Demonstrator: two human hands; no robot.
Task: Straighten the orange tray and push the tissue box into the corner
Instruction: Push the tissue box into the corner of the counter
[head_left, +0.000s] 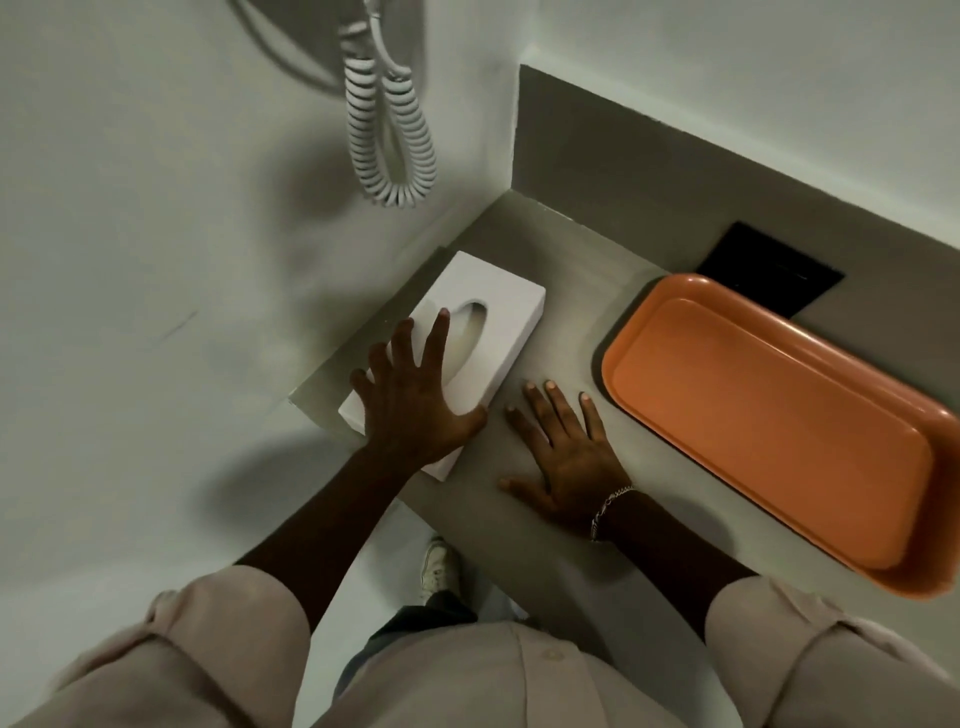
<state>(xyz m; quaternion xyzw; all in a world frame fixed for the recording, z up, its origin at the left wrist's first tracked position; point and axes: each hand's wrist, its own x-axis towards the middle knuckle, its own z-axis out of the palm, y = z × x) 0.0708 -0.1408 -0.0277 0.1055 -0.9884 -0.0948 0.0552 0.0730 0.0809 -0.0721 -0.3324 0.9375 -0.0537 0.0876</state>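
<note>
A white tissue box with an oval slot lies on the grey counter, close to the left wall, its near end at the counter's front edge. My left hand lies flat on the box's near half, fingers spread. My right hand rests flat on the bare counter beside the box, fingers apart, holding nothing. The empty orange tray lies to the right of my right hand, running along the counter toward the lower right, its near end at the front edge.
A coiled white cord hangs on the left wall above the counter's back corner. A black rectangular panel sits behind the tray at the back wall. Below the counter edge are the floor and my shoe.
</note>
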